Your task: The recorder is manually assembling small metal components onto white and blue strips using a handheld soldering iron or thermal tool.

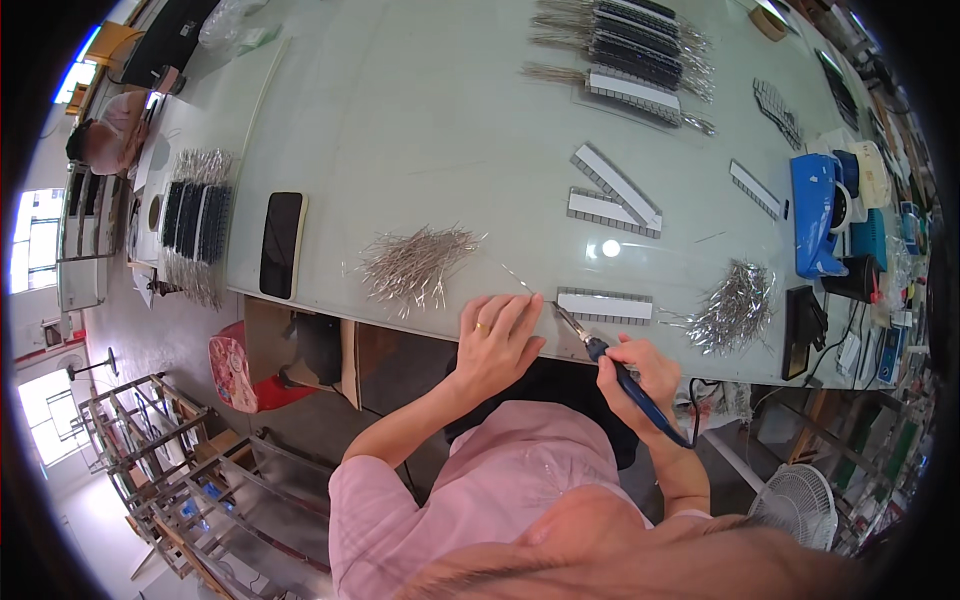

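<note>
At the table's near edge, my right hand (648, 382) is wrapped round a soldering iron (632, 388) with a dark blue handle. Its metal tip points up and left, close to the left end of a white strip with a gridded edge (604, 305). My left hand (497, 337), wearing a ring, is closed, thumb and fingertips together beside that tip. From its fingertips a thin metal wire (515, 277) slants up and left; the exact grip is too small to see. A loose pile of thin wires (415, 265) lies left of this hand, and another silvery pile (738, 308) lies to the right.
Two crossed strips (615, 190) and a single strip (754, 189) lie farther back. Bundled strips with wires (635, 50) sit at the far side. A phone (283, 245) is at left; a blue tape dispenser (815, 215) stands right. Another person (108, 140) sits far left.
</note>
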A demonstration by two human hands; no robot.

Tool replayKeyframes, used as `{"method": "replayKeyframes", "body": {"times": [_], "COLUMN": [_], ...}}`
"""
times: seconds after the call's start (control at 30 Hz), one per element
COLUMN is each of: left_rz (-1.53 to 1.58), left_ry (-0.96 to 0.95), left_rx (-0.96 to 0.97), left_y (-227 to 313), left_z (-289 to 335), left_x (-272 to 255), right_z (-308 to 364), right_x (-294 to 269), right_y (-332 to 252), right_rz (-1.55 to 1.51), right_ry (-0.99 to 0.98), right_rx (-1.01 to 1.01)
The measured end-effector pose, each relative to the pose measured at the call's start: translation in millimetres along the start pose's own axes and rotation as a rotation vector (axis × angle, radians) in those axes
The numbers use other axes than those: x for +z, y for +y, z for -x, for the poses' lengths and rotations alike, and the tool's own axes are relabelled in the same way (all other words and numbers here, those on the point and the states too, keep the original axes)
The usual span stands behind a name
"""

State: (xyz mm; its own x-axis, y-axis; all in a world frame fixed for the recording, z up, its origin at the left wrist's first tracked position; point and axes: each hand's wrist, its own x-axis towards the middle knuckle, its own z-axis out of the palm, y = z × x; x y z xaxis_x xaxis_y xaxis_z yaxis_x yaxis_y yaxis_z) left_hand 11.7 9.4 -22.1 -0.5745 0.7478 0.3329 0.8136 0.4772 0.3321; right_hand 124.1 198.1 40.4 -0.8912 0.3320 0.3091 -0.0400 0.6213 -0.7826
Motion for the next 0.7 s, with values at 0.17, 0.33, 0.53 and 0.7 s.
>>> {"method": "replayKeyframes", "body": {"times": [0.17,0.33,0.53,0.7], "left_rz": [0.012,0.055,0.149,0.124], "left_ry": [-0.006,-0.011,-0.027,-0.040], "left_rx": [0.004,-0.015,-0.271,-0.170], "left_y": [-0.3,1.7,3.9,16.2], "left_z": [-1.3,-2.8,-2.4,-0.3], "left_x": [0.0,-5.1,-35.5,-29.6], "right_z": [-1.7,-6.9,3.2,31.3], "right_x": [3.1,3.8,2.4,-3.8], "right_y": [0.5,-5.9,11.8,41.5], "right_rz": [0.001,0.006,-0.068,-0.537], "right_ry": [-0.014,-0.049,-0.038,0.332], "right_rx": [0.024,-0.019,0.066,0.289]}}
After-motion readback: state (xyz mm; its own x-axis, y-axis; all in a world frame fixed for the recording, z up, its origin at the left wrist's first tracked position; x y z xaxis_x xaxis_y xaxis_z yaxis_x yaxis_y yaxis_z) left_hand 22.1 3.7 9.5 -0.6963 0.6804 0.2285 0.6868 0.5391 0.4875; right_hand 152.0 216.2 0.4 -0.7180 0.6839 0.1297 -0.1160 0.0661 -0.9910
